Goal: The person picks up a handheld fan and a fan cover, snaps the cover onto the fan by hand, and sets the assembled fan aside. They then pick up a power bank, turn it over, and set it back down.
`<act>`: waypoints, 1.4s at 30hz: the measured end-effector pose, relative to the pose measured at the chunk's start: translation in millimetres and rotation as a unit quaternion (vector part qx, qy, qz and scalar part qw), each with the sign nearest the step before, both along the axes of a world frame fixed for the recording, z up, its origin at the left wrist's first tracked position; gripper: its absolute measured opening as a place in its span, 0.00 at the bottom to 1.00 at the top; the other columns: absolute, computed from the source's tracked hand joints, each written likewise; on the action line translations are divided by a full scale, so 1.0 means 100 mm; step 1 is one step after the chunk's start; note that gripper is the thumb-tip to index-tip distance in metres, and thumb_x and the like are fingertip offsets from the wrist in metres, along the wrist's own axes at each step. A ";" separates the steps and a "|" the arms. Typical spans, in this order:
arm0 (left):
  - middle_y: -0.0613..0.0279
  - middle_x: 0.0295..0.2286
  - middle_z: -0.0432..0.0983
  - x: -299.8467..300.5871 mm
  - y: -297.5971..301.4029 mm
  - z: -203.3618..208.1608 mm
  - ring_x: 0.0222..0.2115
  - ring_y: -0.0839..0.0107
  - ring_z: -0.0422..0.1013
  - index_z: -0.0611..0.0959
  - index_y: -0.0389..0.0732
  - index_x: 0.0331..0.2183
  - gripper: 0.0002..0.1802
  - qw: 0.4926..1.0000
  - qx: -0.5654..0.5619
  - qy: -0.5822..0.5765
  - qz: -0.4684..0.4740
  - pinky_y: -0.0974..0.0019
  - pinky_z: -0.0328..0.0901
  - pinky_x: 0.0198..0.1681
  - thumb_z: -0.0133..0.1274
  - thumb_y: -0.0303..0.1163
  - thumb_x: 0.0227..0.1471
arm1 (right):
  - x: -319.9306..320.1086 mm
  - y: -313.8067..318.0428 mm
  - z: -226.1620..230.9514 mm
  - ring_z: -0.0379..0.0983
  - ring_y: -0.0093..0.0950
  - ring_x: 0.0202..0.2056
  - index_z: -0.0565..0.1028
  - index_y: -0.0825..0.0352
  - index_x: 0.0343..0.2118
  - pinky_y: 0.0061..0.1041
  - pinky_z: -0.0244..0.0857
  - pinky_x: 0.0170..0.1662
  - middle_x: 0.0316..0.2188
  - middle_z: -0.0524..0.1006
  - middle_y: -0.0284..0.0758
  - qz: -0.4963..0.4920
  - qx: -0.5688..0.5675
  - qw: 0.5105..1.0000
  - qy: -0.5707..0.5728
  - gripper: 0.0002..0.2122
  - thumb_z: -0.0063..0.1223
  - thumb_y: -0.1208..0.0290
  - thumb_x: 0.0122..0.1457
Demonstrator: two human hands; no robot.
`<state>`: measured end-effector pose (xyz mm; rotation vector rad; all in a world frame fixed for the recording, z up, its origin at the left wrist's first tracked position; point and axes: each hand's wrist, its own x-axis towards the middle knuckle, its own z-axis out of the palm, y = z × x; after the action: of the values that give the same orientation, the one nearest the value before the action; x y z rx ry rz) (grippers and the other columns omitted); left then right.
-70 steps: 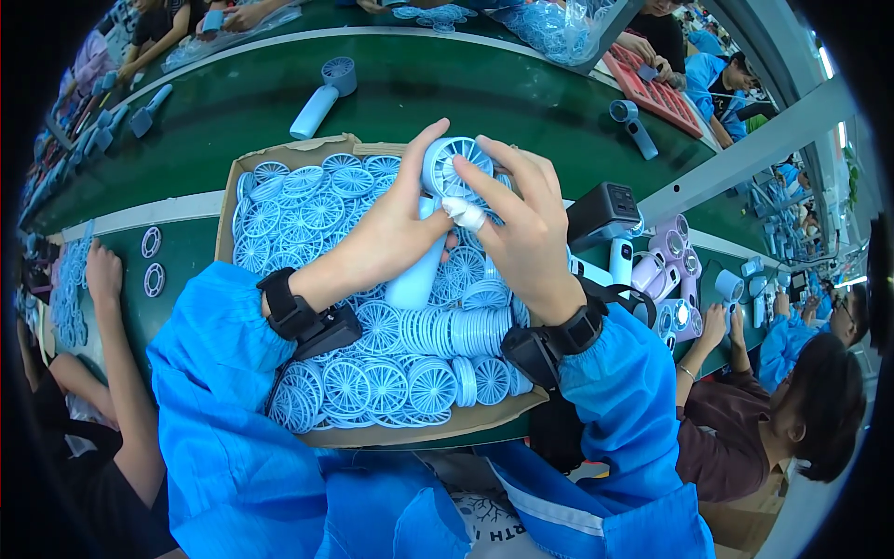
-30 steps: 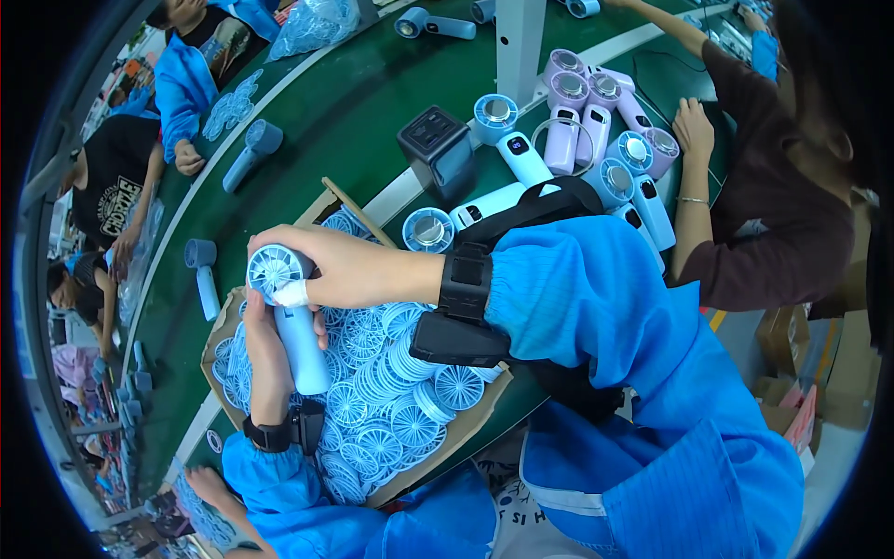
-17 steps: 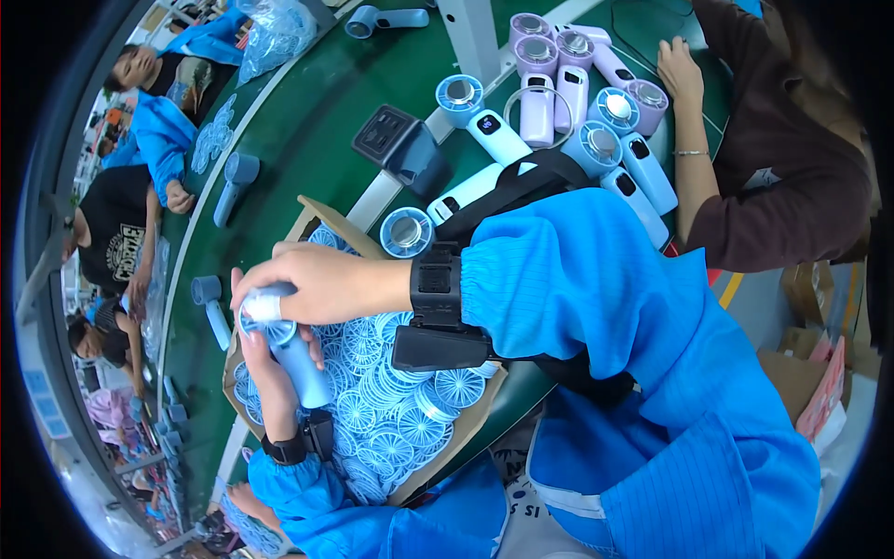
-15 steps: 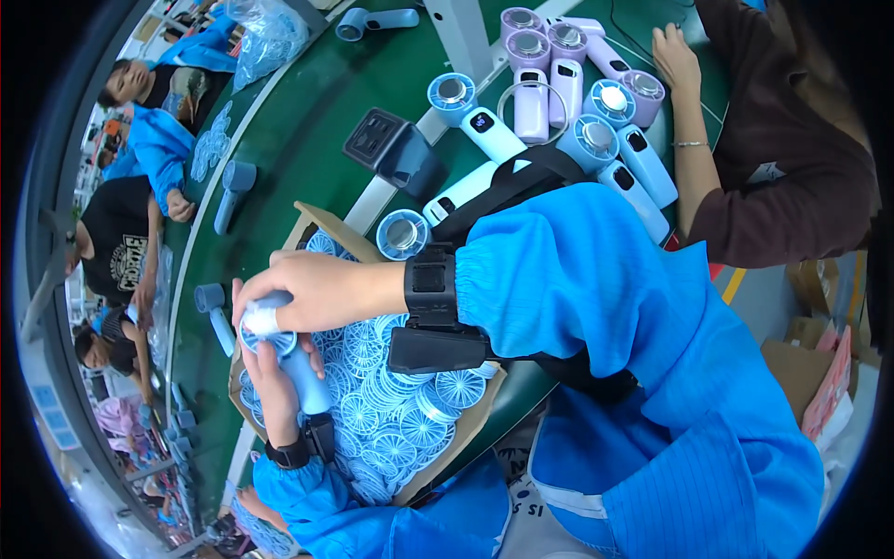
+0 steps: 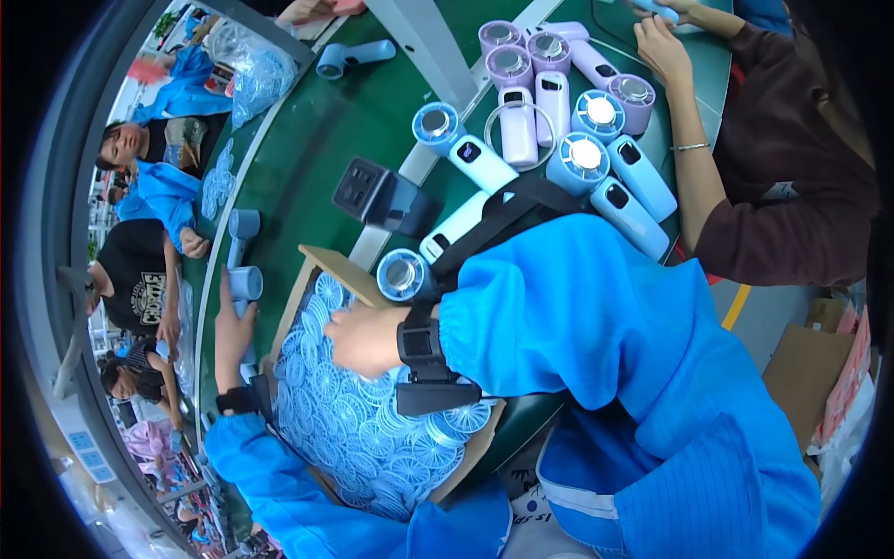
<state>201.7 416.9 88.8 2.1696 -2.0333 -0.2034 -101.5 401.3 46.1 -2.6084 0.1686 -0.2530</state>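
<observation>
My left hand (image 5: pixel 235 334) is at the left, over the green table, closed around a light blue handheld fan (image 5: pixel 245 282) whose round head shows above the thumb. Another blue handheld fan (image 5: pixel 244 224) lies just beyond it. My right hand (image 5: pixel 365 339) reaches into an open cardboard box (image 5: pixel 346 277) full of round, spoked, light blue fan grilles (image 5: pixel 372 438). Its fingers are curled down onto the grilles, and their tips are hidden, so what they pinch cannot be made out.
Several blue and lilac handheld fans (image 5: pixel 585 158) stand and lie beyond my right arm. A dark boxy device (image 5: pixel 386 197) sits behind the box, near a metal post (image 5: pixel 424 47). A co-worker's arm (image 5: pixel 694 177) rests at right. More people sit across the table at left.
My hands have come apart. The left has moved with the fan toward the table at left; the right has let go of the fan and dropped into the grilles. The view has shifted slightly.
</observation>
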 end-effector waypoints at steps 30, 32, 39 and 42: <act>0.29 0.43 0.68 -1.99 -3.24 -0.67 0.45 0.42 0.67 0.64 0.36 0.51 0.30 0.996 0.048 -0.066 -0.038 0.50 0.63 0.46 0.48 0.41 0.50 | -0.05 0.16 -0.46 0.74 0.42 0.34 0.78 0.67 0.29 0.38 0.67 0.37 0.30 0.77 0.43 -0.040 0.186 0.978 -0.089 0.08 0.54 0.71 0.46; 0.31 0.39 0.70 -1.87 -2.86 -0.49 0.40 0.42 0.70 0.63 0.36 0.50 0.29 0.998 0.051 -0.010 -0.045 0.50 0.65 0.43 0.50 0.38 0.48 | -0.02 0.11 -0.29 0.75 0.42 0.33 0.79 0.66 0.27 0.39 0.68 0.36 0.27 0.78 0.42 -0.028 0.126 0.990 -0.051 0.07 0.55 0.71 0.44; 0.49 0.26 0.72 -1.40 -1.24 0.64 0.26 0.61 0.73 0.58 0.41 0.46 0.26 0.987 0.096 0.117 -0.055 0.62 0.67 0.30 0.52 0.33 0.49 | -0.10 -0.04 0.03 0.73 0.43 0.31 0.75 0.67 0.23 0.40 0.67 0.32 0.23 0.75 0.43 0.053 0.052 0.992 -0.102 0.05 0.53 0.73 0.43; 0.50 0.30 0.72 -1.33 -0.52 0.87 0.27 0.65 0.73 0.58 0.41 0.47 0.25 0.988 0.033 0.151 0.017 0.65 0.67 0.29 0.51 0.31 0.50 | -0.11 -0.03 0.04 0.73 0.44 0.31 0.73 0.67 0.28 0.40 0.66 0.32 0.23 0.75 0.42 0.064 0.077 0.991 -0.083 0.05 0.52 0.73 0.46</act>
<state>68.5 365.2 175.9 2.0596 -1.8450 -0.5649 -112.9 398.4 49.8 -2.4203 -0.0372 -0.3923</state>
